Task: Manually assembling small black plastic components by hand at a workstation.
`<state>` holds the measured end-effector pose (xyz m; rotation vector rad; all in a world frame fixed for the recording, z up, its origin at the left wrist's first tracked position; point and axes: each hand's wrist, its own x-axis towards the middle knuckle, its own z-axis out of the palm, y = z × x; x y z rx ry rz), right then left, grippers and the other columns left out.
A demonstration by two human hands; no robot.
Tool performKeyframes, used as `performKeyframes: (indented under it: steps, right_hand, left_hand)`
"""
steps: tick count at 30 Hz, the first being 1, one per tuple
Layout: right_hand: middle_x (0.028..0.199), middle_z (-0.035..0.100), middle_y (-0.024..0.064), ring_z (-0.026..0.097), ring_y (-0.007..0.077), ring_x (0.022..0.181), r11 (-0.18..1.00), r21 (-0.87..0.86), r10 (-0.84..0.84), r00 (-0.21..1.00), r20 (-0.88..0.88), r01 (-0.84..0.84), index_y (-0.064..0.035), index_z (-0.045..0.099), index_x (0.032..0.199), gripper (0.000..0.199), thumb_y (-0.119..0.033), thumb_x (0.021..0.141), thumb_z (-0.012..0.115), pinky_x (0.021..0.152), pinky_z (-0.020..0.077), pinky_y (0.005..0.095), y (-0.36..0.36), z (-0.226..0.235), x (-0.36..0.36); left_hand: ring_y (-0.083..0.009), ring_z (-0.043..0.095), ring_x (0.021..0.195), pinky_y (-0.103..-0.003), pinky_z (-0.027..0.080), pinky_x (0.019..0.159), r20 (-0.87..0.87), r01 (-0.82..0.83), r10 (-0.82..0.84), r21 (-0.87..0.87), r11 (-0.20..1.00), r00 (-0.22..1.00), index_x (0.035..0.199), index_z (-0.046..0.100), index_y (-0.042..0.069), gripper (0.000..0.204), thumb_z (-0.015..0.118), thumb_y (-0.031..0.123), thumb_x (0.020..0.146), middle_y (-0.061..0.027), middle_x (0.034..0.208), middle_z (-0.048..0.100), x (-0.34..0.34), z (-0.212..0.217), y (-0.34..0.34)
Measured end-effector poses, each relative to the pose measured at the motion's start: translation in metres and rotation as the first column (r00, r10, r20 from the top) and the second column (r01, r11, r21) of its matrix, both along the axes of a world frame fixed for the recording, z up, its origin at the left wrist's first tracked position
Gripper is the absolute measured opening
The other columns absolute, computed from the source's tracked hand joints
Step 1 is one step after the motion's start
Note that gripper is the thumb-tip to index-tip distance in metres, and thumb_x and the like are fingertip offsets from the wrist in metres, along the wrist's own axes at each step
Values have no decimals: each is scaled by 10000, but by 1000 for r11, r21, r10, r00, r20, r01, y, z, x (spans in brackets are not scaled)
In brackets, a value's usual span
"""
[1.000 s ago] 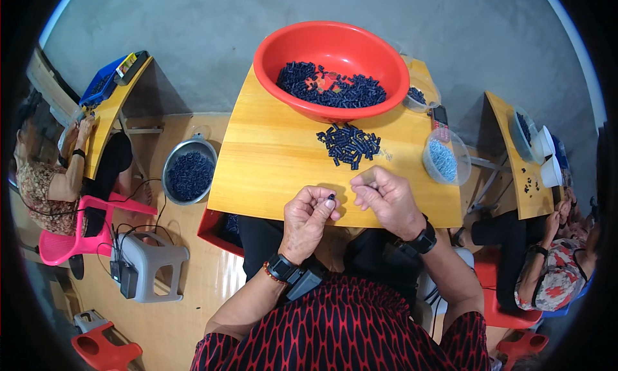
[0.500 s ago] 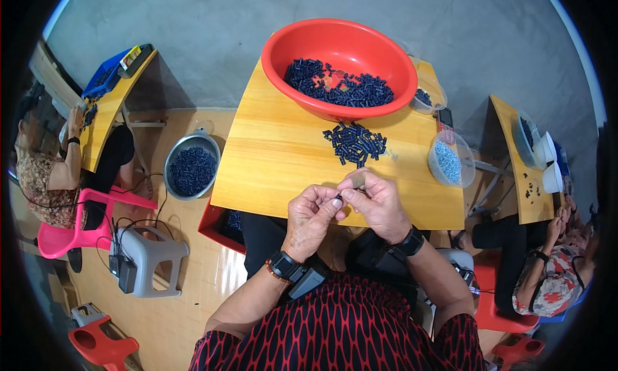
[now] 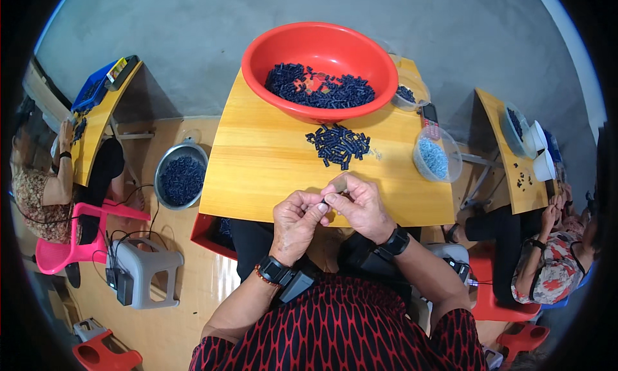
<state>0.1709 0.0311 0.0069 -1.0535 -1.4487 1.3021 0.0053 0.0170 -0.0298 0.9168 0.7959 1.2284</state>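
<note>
Small dark part (image 3: 326,203), barely visible, pinched between fingertips of both hands at near edge of wooden surface (image 3: 257,171). Left hand (image 3: 296,219) curled, thumb and forefinger closed on the part from the left. Right hand (image 3: 360,203) meets it from the right, fingers also closed on same part; hands touching at fingertips. Part too small to tell shape.

Loose pile of dark blue pieces (image 3: 339,145) lies on surface just beyond the hands, apart from them. Red basin (image 3: 257,62) sits at far edge of surface, holds more dark blue pieces spread over its bottom. Clear round container (image 3: 438,158) with light blue bits stands at right side of surface. Second small clear bowl (image 3: 412,95) with dark pieces just right of basin, touching or nearly touching its rim, cannot tell. Phone-like object (image 3: 429,113) between those two containers.

Both wrists wear black bands; left one (image 3: 273,268) with beaded bracelet beside it, right one (image 3: 394,242). Person wears red-and-black patterned top.

Metal bowl (image 3: 181,178) full of dark pieces on floor left of surface. Grey plastic stool (image 3: 145,271) and pink chair (image 3: 71,242) further left. Another person sits at yellow table (image 3: 96,126) far left. Third person at right by another wooden table (image 3: 508,171) with white bowls (image 3: 537,149).
</note>
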Motion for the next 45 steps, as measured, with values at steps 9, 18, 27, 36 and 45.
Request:
performKeyframes:
  steps: [9, 18, 27, 36, 45]
  right_hand:
    - [1006, 607, 42, 637, 99, 841, 997, 71, 27, 995, -92, -21, 12, 670, 1008, 80, 3, 933, 645, 711, 531, 239, -2, -4, 3]
    - [947, 644, 73, 655, 130, 807, 983, 185, -14, 997, 79, -1, 24, 683, 927, 33, 24, 900, 666, 700, 535, 253, -1, 12, 4]
    - [904, 642, 153, 661, 236, 770, 878, 460, -89, 903, 421, -128, 44, 668, 877, 57, 15, 829, 664, 685, 521, 323, -3, 12, 0]
    - [774, 627, 153, 645, 257, 731, 932, 362, -185, 841, 509, -15, 33, 691, 937, 93, -12, 864, 655, 668, 505, 347, 57, 28, 8]
    - [892, 657, 191, 650, 390, 784, 865, 498, -310, 717, 625, -61, 6, 679, 909, 100, -63, 841, 652, 702, 528, 464, 101, 11, -9]
  left_hand:
    - [-126, 644, 719, -253, 561, 669, 98, 43, -42, -11, 999, 994, 1038, 625, -38, 116, 654, 21, 942, -112, 920, 695, -1, 1, 1]
    - [-124, 642, 695, -251, 556, 647, 46, 53, -52, -20, 998, 998, 1046, 628, -42, 128, 655, 36, 948, -116, 900, 700, -4, 2, 2]
    - [-111, 619, 646, -250, 565, 617, -35, -12, 9, -89, 996, 999, 990, 623, -40, 73, 638, 21, 952, -85, 825, 668, 3, 3, -4]
    - [-91, 606, 690, -251, 548, 622, -120, -296, 293, -1, 955, 948, 1027, 595, -11, 89, 625, 28, 952, -48, 836, 645, 0, 14, 0]
    - [-64, 562, 690, -218, 488, 631, -125, -364, 376, 110, 925, 918, 1024, 593, -4, 96, 636, 28, 944, -26, 855, 633, -7, -1, 11]
